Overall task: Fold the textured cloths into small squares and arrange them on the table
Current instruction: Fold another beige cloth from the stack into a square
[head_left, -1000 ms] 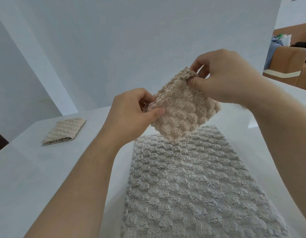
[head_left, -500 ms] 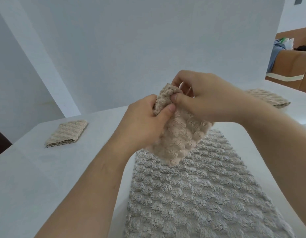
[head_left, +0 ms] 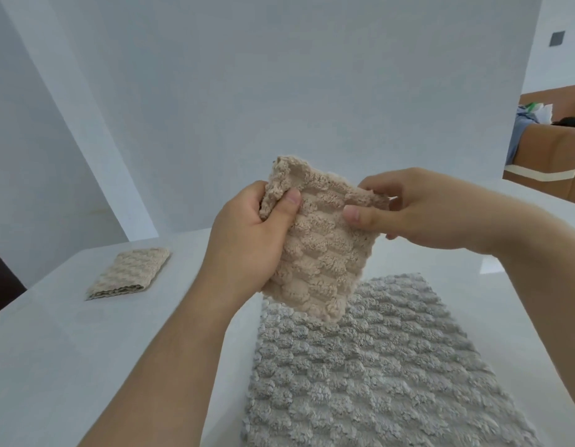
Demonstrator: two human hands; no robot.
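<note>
A beige textured cloth [head_left: 324,253], folded small, hangs in the air above the white table [head_left: 69,350]. My left hand [head_left: 247,240] grips its upper left corner, thumb on the front. My right hand [head_left: 418,211] pinches its upper right edge between thumb and fingers. Below it a grey textured cloth [head_left: 360,366] lies spread flat on the table. A second beige cloth [head_left: 128,272], folded into a small rectangle, rests on the table at the far left.
A white wall rises just behind the table's far edge. At the right, beyond the table, stand brown upholstered seats [head_left: 550,156] with clothes on them. A dark gap [head_left: 2,282] shows past the table's left edge.
My hands have drawn apart from a bunched grip, stretching the beige cloth's top edge between them. The cloth hangs lower and more upright than a second ago. A cloth seen at the right is now hidden.
</note>
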